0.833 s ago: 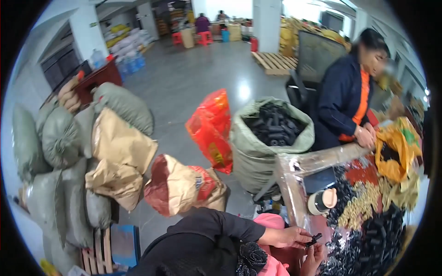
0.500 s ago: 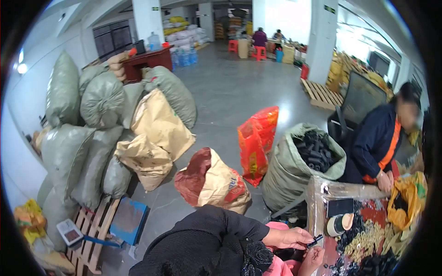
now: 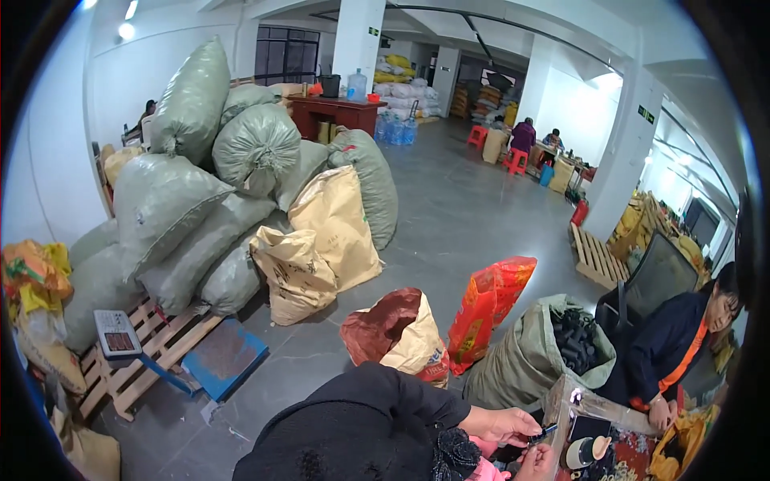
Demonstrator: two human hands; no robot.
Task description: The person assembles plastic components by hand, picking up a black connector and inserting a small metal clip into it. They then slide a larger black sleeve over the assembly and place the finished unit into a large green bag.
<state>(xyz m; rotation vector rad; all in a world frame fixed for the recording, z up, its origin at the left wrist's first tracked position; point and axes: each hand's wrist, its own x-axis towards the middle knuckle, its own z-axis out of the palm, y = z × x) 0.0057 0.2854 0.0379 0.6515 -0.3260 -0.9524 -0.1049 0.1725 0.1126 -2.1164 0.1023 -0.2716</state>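
My left hand (image 3: 512, 425), coming out of a black sleeve, pinches a small black plastic-looking part (image 3: 545, 434) beside the table's edge. Just below it, my right hand (image 3: 536, 462) has its fingers curled and pressed together close to the same part. Whether they grip it, or another small piece, I cannot make out. Right of my hands, a dark flat phone-like slab (image 3: 589, 428) and a pale round container (image 3: 579, 454) with a dark band stand on the table (image 3: 603, 406). Black pieces lie beside the container.
A green woven sack (image 3: 505, 365) of black parts stands beyond the table, near a red bag (image 3: 491, 309) and an open paper sack (image 3: 417, 337). At right sits a co-worker (image 3: 670, 345) by a yellow bag (image 3: 682, 441). Left are stacked sacks (image 3: 172, 208) and a platform scale (image 3: 224, 358).
My view has swung left and up, so the scene sits farther right and lower. Both hands stay together at the black part. The co-worker's head has turned and tilted.
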